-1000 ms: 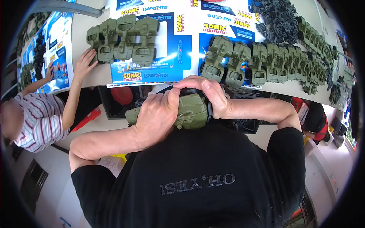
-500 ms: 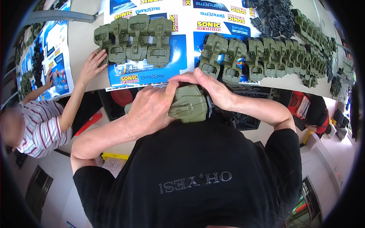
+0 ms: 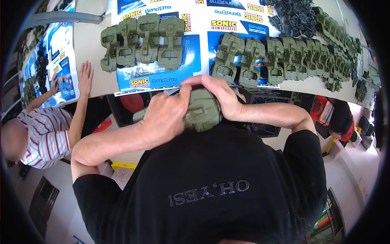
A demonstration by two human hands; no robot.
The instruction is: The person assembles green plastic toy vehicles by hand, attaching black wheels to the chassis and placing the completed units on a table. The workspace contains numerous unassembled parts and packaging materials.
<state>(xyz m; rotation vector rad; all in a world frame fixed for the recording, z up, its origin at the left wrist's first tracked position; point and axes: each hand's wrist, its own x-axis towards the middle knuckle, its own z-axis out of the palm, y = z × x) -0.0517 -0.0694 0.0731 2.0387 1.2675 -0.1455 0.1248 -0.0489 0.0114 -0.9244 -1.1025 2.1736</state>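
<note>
Close against my chest I hold an olive-green plastic toy vehicle body [image 3: 203, 110]. My left hand [image 3: 165, 114] is closed round its middle, knuckles up, and one end pokes out past the wrist side. My right hand [image 3: 222, 94] curves over the far and right side of the same piece, its fingertips meeting my left thumb side. Both palms and the underside of the piece are hidden. Just beyond my hands, on the table, lie a group of similar green vehicle bodies [image 3: 148, 42] at the left and a long row of them [image 3: 273, 59] at the right.
Printed blue and white sheets [image 3: 191, 53] cover the table. A heap of small black parts [image 3: 290, 18] lies at the far right. Beside me on the left, a co-worker in a striped shirt [image 3: 50, 134] rests a hand on the table. Dark bins [image 3: 264, 99] stand under the edge.
The co-worker's hand has moved left, away from the green group. My right fingers have bent further over the held body, and both my hands have shifted slightly.
</note>
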